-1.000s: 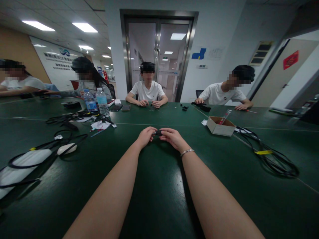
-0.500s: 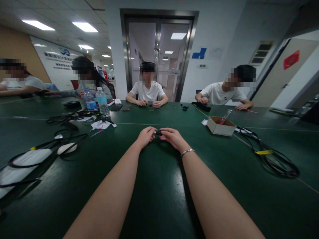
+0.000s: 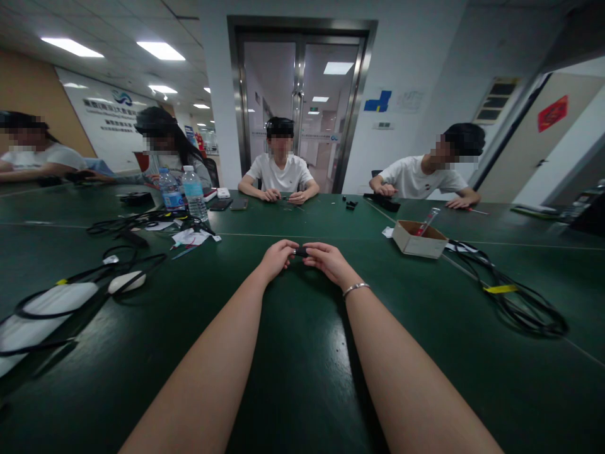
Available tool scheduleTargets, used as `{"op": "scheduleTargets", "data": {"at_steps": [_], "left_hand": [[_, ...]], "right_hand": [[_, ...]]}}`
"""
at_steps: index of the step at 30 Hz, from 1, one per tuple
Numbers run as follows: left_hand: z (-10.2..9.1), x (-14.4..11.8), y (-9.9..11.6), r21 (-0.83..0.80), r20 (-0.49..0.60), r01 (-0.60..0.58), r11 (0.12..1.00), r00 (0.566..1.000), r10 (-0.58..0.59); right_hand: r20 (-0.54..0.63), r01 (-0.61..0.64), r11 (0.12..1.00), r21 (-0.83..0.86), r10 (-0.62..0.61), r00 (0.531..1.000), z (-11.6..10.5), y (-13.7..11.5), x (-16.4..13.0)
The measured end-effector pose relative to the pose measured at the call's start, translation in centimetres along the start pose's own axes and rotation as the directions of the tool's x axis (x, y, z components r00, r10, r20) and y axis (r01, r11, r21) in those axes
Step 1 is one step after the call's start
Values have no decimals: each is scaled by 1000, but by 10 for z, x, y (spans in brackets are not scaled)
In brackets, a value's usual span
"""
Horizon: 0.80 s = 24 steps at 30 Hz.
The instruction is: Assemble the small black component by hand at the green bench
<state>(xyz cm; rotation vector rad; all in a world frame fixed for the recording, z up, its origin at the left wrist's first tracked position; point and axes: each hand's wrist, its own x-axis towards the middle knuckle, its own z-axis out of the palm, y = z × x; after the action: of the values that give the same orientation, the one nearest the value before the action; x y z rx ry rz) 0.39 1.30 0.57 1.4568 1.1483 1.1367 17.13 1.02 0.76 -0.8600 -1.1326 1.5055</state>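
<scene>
Small black part (image 3: 300, 251) pinched between left hand (image 3: 276, 258) and right hand (image 3: 328, 261).

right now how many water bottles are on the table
2. Both stand side by side at the far left of the green table: one with a blue label, and a taller clear one just right of it. Others may be hidden behind people.

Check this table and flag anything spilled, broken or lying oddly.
Nothing spilled or broken shows. The left hand and right hand pinch a small black part above the green table. Only untidy spots: loose black cables sprawled at right, and scraps of paper by the water bottles.
</scene>
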Motion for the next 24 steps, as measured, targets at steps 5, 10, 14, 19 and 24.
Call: {"op": "scheduleTargets", "data": {"at_steps": [5,10,14,19,24], "left_hand": [[0,1,-2,32,34,-51,998,998,50],[0,0,1,-7,12,1,1000,1000,-1],[0,-1,2,-1,24,-10,1000,1000,10],[0,1,0,-2,25,-13,1000,1000,13],[-1,2,-2,16,0,-10,1000,1000,10]], "right_hand": [[-5,5,1000,7,-5,1000,0,0,-1],[-1,5,1000,14,-5,1000,0,0,-1],[-3,6,1000,7,-6,1000,0,0,0],[-3,4,1000,6,-4,1000,0,0,0],[5,6,1000,4,-6,1000,-1,1,1]]}}
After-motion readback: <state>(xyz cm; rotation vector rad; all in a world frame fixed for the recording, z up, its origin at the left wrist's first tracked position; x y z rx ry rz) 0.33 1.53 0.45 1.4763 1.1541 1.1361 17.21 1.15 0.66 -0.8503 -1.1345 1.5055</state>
